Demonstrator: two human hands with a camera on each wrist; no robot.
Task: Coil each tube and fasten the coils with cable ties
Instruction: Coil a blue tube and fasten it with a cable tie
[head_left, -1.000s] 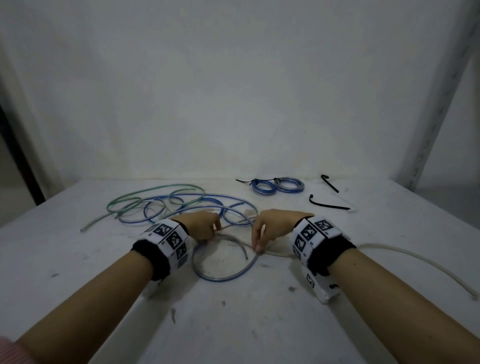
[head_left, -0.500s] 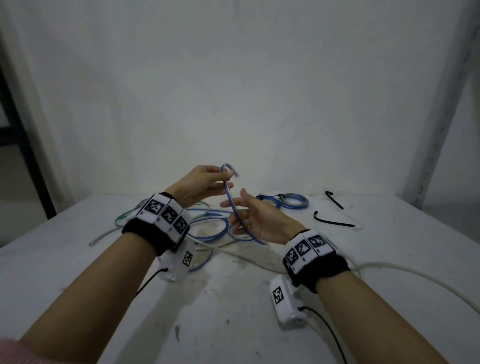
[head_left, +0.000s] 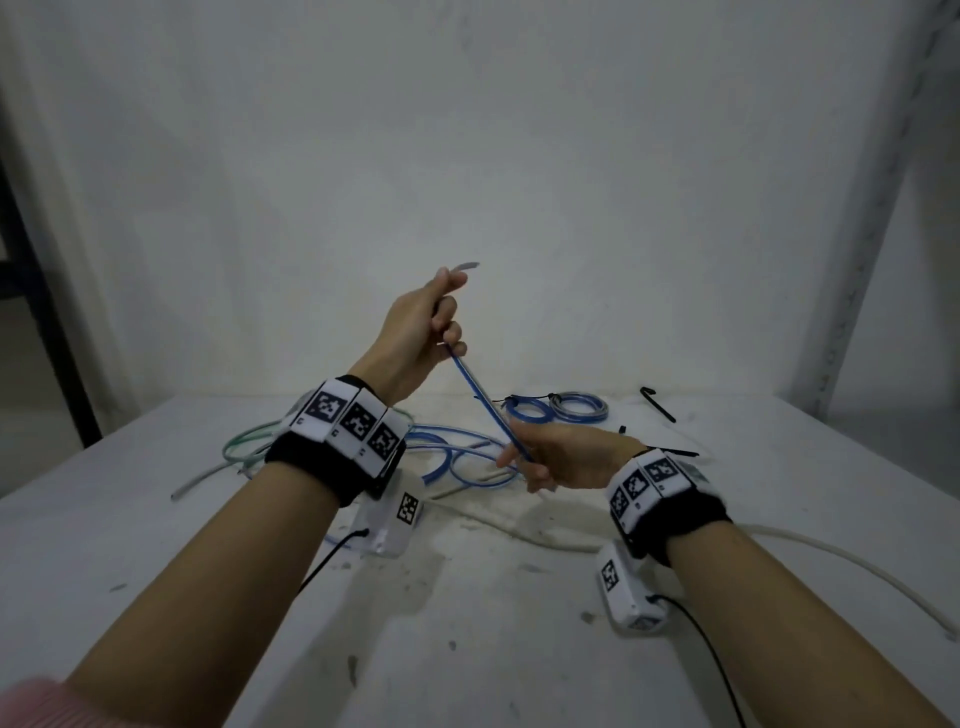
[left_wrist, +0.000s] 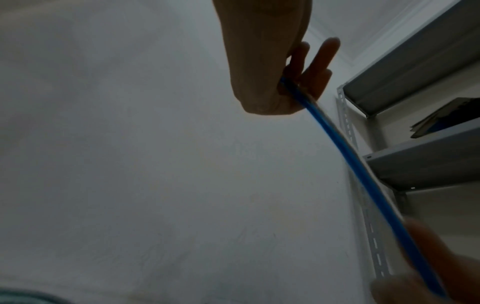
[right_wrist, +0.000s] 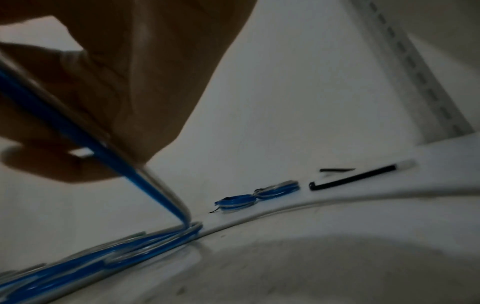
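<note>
A blue tube runs taut and slanted between my two hands above the table. My left hand is raised and grips it near its free end, which sticks out past the thumb. Lower and to the right, my right hand holds the same blue tube between fingers and thumb. From there it drops to its loose loops on the table. In the left wrist view the blue tube leaves my left hand's fingers. Two tied blue coils lie at the back.
A green tube lies at the left among the loops, and a pale white tube curves off to the right. Two black cable ties lie at the back right. A metal shelf upright stands beside the white table.
Both hands rose off the table with the blue tube. The left hand climbed higher, the right slid down the tube, and the stretch between them went from curved to straight.
</note>
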